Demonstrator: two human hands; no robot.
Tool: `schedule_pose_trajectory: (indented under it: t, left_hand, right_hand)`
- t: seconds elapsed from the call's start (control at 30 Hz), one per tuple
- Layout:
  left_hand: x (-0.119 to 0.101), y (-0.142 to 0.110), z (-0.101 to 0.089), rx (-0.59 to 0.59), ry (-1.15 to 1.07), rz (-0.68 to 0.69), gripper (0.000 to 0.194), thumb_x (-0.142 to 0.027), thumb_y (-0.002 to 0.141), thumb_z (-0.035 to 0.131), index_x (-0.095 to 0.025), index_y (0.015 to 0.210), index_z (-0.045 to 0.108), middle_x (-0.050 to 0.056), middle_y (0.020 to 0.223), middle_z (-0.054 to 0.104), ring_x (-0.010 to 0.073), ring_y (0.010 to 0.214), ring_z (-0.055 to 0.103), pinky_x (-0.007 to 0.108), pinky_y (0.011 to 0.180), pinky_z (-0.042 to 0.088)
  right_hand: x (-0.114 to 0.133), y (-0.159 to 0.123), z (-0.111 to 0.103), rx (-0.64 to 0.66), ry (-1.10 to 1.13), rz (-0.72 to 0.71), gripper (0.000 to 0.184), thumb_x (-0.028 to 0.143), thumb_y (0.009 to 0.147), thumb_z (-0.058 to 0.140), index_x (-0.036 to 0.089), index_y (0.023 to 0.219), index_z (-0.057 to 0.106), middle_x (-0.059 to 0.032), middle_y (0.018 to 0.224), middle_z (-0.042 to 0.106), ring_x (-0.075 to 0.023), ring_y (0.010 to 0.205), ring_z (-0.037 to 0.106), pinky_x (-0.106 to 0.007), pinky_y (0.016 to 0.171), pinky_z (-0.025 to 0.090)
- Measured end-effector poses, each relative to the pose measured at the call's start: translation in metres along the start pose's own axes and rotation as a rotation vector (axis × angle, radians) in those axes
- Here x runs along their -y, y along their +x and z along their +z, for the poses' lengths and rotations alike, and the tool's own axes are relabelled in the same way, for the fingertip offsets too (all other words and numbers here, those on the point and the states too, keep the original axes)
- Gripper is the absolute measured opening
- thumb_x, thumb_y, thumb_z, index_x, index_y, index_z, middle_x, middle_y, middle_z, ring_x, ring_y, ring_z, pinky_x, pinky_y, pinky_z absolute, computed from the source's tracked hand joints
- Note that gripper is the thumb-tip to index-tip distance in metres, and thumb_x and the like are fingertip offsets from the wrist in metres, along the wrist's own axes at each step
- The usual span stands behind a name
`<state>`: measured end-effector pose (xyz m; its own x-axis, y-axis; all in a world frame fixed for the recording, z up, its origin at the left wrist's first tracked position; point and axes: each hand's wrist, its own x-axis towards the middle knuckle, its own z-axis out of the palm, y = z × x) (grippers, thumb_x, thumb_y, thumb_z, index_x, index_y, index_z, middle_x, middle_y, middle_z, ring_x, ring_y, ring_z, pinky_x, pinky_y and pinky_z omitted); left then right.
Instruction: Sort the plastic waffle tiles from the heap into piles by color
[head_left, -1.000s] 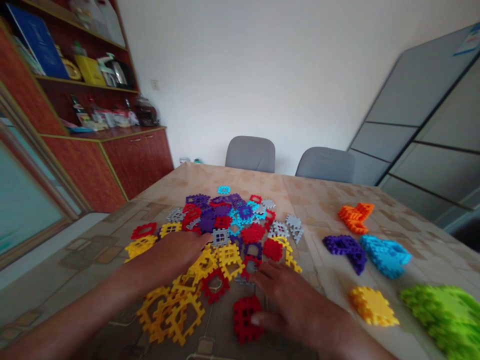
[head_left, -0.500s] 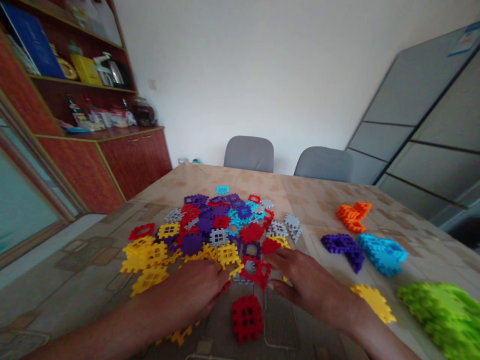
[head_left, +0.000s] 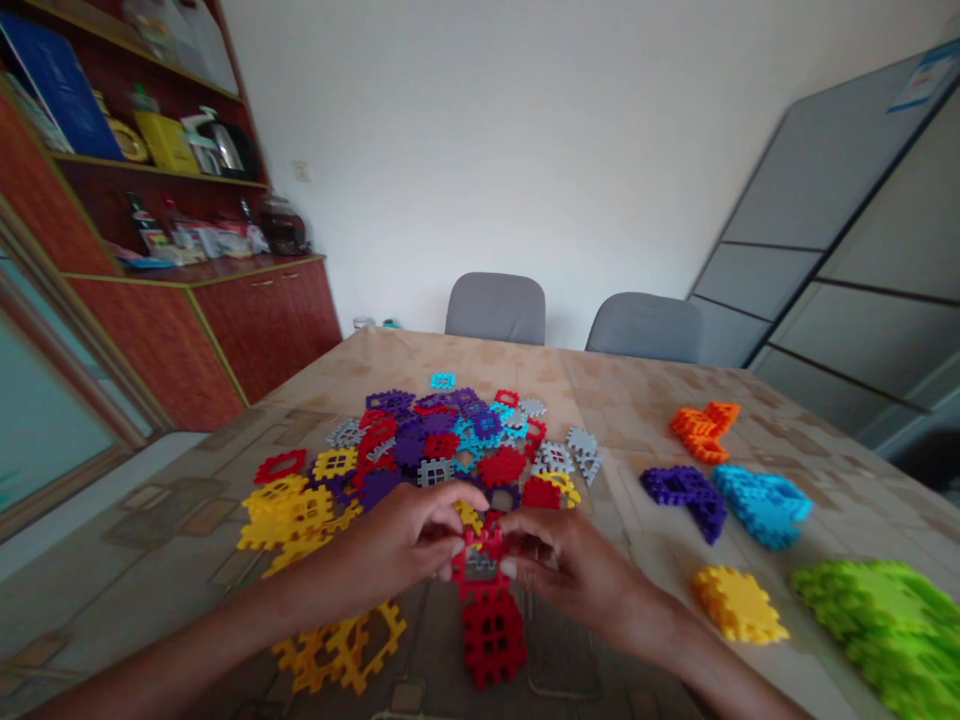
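Note:
My left hand (head_left: 431, 535) and my right hand (head_left: 566, 565) pinch a red notched building panel (head_left: 484, 588) between them, one at each side. The panel looks like an open frame, with grey showing through its middle. Just below, nearer to me, a red window panel stack (head_left: 495, 640) lies on the table. Beyond my fingers spreads a mixed pile of interlocking plastic panels, among them a purple panel (head_left: 379, 487), a grey window panel (head_left: 436, 472) and a red panel (head_left: 502, 466). My hands hide part of the pile's near side.
Yellow panels (head_left: 289, 515) lie left of the pile, and more yellow frames (head_left: 341, 645) near my left forearm. To the right are orange (head_left: 705, 432), purple (head_left: 682, 490), blue (head_left: 765, 505), yellow (head_left: 739, 603) and green stacks (head_left: 885, 620). Two grey chairs (head_left: 496, 308) stand behind the table.
My hands have come together from the pile's near edge and now share a red panel. My left arm has shifted, uncovering more of the yellow frames below it.

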<state>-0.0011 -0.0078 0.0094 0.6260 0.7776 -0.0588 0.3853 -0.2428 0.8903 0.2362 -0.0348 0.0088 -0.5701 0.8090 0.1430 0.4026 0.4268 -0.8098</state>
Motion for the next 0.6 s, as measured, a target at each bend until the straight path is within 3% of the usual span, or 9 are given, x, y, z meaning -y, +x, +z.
schedule_pose_trajectory:
  t: [0.1,0.23,0.33,0.43,0.6]
  left_hand:
    - [-0.001,-0.001,0.014,0.020,-0.073,-0.019,0.045,-0.029,0.090,0.051,-0.024,0.135,0.050,0.000,0.087,0.072,0.0178,0.077,0.071,0.027,0.070,0.054]
    - [-0.012,-0.012,0.028,-0.037,0.384,-0.040,0.061,-0.035,0.088,0.064,-0.031,0.147,0.045,0.008,0.129,0.067,0.0275,0.112,0.065,0.042,0.095,0.051]
    - [-0.020,-0.021,0.041,0.076,0.607,-0.059,0.081,-0.040,0.078,0.079,-0.033,0.150,0.042,0.011,0.151,0.050,0.0374,0.134,0.049,0.052,0.108,0.043]
    - [-0.020,-0.024,0.053,0.159,0.661,-0.060,0.089,-0.038,0.075,0.083,-0.031,0.152,0.040,0.012,0.154,0.046,0.0401,0.138,0.043,0.055,0.112,0.039]
    - [-0.007,-0.020,0.059,0.158,0.608,0.005,0.080,-0.028,0.081,0.076,-0.032,0.152,0.037,0.008,0.152,0.050,0.0334,0.135,0.048,0.049,0.111,0.041]
  right_hand:
    - [0.004,-0.003,-0.011,0.033,0.002,0.026,0.013,0.021,0.094,0.057,0.018,0.095,0.069,0.0020,0.077,0.065,-0.0120,0.068,0.054,-0.024,0.062,0.042]
    - [0.009,-0.016,-0.038,0.217,-0.096,0.120,0.016,0.014,0.091,0.057,0.022,0.100,0.068,0.0038,0.077,0.065,-0.0122,0.068,0.057,-0.021,0.061,0.043]
    - [0.009,-0.025,-0.047,0.282,-0.230,0.213,0.025,0.008,0.086,0.058,0.023,0.103,0.069,0.0026,0.080,0.067,-0.0132,0.069,0.061,-0.020,0.059,0.044]
    - [0.008,-0.028,-0.045,0.283,-0.364,0.263,0.025,0.008,0.083,0.062,0.023,0.102,0.071,-0.0001,0.086,0.071,-0.0158,0.073,0.064,-0.022,0.061,0.046]
    - [0.005,-0.030,-0.039,0.311,-0.567,0.303,0.039,0.022,0.072,0.080,0.022,0.110,0.071,-0.0053,0.100,0.075,-0.0253,0.089,0.069,-0.034,0.079,0.052]
